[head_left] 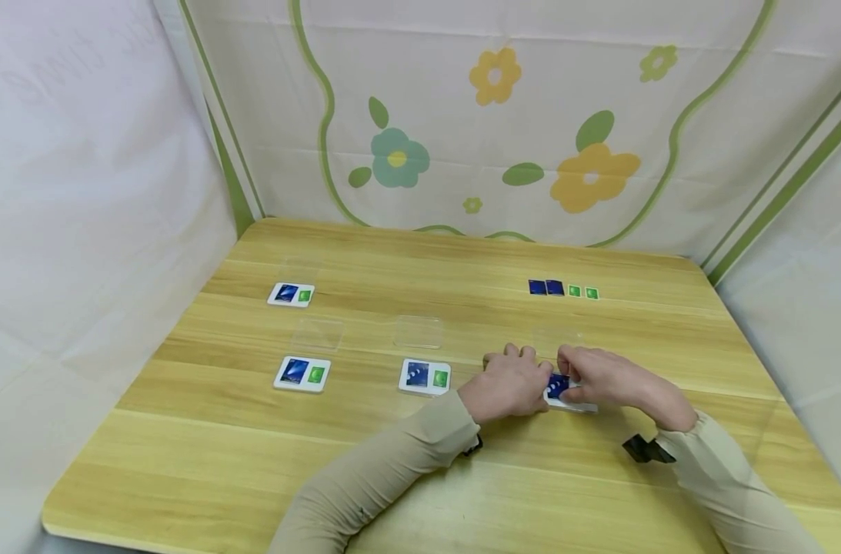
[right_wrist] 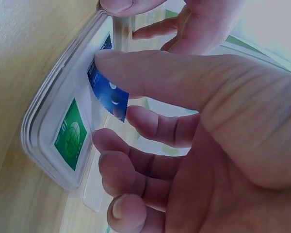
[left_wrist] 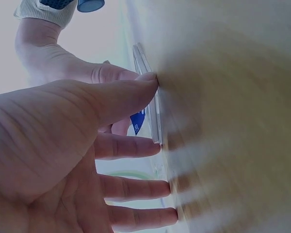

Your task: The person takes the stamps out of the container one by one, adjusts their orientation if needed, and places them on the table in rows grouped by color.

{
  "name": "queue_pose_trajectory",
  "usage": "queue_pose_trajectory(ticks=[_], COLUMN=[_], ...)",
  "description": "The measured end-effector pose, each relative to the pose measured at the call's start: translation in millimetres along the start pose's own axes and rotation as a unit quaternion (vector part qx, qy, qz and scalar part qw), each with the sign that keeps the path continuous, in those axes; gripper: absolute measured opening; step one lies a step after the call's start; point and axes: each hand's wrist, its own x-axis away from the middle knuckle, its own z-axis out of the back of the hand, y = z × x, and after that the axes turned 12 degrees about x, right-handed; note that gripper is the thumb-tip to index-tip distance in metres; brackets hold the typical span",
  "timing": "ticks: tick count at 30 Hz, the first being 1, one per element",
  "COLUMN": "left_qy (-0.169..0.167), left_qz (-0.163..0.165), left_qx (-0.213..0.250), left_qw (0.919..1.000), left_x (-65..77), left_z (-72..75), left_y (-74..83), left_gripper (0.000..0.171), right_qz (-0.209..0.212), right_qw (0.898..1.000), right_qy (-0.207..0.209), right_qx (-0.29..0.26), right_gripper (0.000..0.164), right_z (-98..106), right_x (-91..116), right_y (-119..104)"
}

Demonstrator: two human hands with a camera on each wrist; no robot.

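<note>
The blue stamp (right_wrist: 109, 94) is at the white-backed case (right_wrist: 75, 87) on the right half of the desk (head_left: 545, 500), beside the green stamp (right_wrist: 72, 136). It is bowed, with its lower edge lifted off the backing; whether its upper part touches the backing is hidden by the thumb. By the right hand (head_left: 609, 375) the stamp is pinched, the thumb being laid across its face and the forefinger set at the raised edge; the other fingers are bent. By the left hand (head_left: 512, 385) the case is held at its edge between thumb and forefinger, while the remaining fingers are spread with their tips on the desk.

The bend is judged to be the main hazard: if the thumb were pressed harder while the edge is raised, a crease could be left or the toothed border damaged. If the pinch were released unevenly, the stamp could be left askew or overlapping its neighbour. Should the left hand's hold be loosened, the case could be shifted along the desk by the right hand's push. The green stamp, if not fixed, might be dragged by the bent fingers close to it. The clear lid (head_left: 555, 335) lies just beyond the case, hardly seen against the wood, and could be knocked.
</note>
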Motion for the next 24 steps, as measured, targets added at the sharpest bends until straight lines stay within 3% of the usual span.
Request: queue_pose_trajectory(ticks=[16, 24], left_qy=[0.002, 0.011], left_qz=[-0.005, -0.007], left_qx=[-0.002, -0.001], left_qw=[1.0, 0.9999], left_x=[1.1, 1.8], left_z=[-0.1, -1.0], left_y=[-0.3, -0.9], left_gripper=[0.055, 0.053], right_qz=[0.024, 0.032], right_qw=[0.998, 0.998], right_qy=[0.042, 0.04], right_qx=[0.028, 0.023], right_gripper=[0.019, 0.019], right_z=[0.9, 5.7], right_x=[-1.7, 0.0], right_y=[1.5, 2.8])
